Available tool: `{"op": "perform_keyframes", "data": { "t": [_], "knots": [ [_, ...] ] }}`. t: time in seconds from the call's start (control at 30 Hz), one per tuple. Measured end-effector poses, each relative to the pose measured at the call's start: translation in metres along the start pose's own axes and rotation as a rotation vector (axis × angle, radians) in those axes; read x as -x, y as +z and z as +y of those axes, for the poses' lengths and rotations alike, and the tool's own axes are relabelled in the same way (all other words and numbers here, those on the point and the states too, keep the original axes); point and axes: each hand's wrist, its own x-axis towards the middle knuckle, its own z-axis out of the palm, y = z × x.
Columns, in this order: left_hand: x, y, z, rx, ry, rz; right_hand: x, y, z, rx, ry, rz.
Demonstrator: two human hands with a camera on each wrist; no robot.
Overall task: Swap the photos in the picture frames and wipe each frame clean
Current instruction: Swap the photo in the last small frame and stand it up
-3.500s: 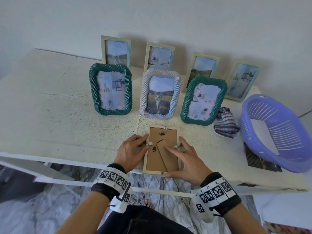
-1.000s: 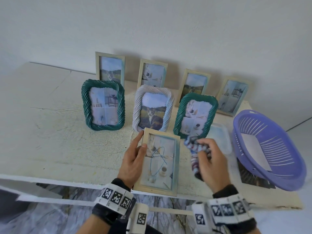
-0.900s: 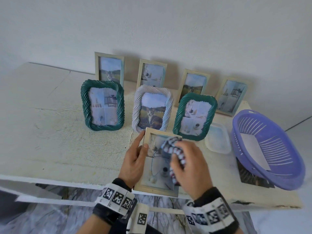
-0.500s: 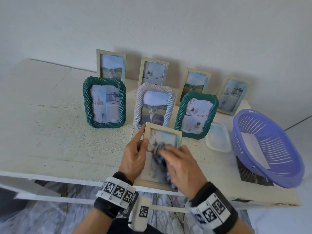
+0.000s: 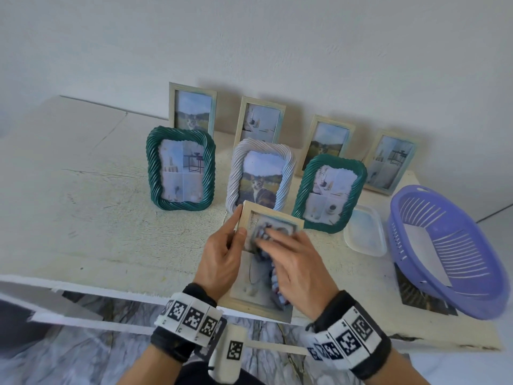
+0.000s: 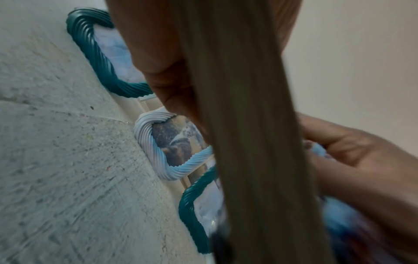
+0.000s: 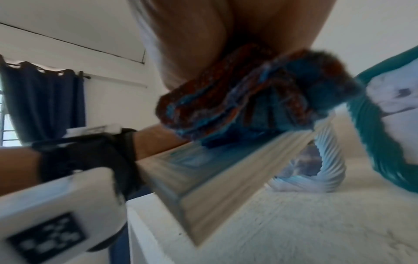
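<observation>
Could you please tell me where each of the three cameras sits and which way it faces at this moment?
Head: on the person's head, looking forward and down at the table; left hand grips the wooden frame, right hand presses the striped cloth on it.
Left wrist: along the left hand, up the wooden frame's edge.
Right wrist: beneath the right hand, at the cloth on the glass.
Shared: the white twisted frame appears in both wrist views.

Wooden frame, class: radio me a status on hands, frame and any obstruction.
Left hand grips the wooden frame by its edge. Right hand presses the striped cloth on its glass. Nothing in the way.
</observation>
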Motion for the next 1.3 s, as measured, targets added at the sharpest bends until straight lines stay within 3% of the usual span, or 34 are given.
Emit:
{"op": "perform_keyframes", "data": {
  "t": [0.1,0.27,0.43,0.6,0.67,0.77,0.93,1.0,1.17,1.3],
  "knots": [
    [0.002,-0.003,-0.004,-0.002,-0.010,-0.003,0.010,-0.002,0.000,-0.042,-0.138,-0.129],
    [0.006,0.007,0.002,-0.009,-0.013,0.008,-0.007,-0.002,0.021,0.057,0.025,-0.058],
    [0.002,0.003,0.002,-0.023,-0.014,0.010,0.008,-0.005,-0.002,0.028,-0.220,-0.210],
    [0.003,0.010,0.009,0.003,-0.007,-0.010,-0.005,0.002,0.031,0.006,0.145,-0.148],
    [0.000,0.009,0.012,0.011,-0.014,-0.015,-0.004,0.003,0.017,0.002,0.077,-0.138],
    [-0.003,0.007,0.008,-0.010,-0.011,0.004,0.005,-0.002,0.007,0.012,-0.152,-0.163],
    [-0.001,0.012,0.010,0.022,-0.018,0.017,-0.009,0.001,0.044,0.101,0.101,-0.242],
    [-0.002,0.010,0.011,-0.005,-0.030,0.033,-0.004,0.004,0.033,0.119,0.095,-0.289],
    [-0.006,0.000,0.002,0.002,-0.103,0.100,0.038,0.000,-0.001,-0.111,0.069,-0.357],
    [-0.011,-0.001,0.004,-0.004,-0.090,0.111,0.009,-0.001,0.013,-0.025,0.114,-0.322]
  ]
}}
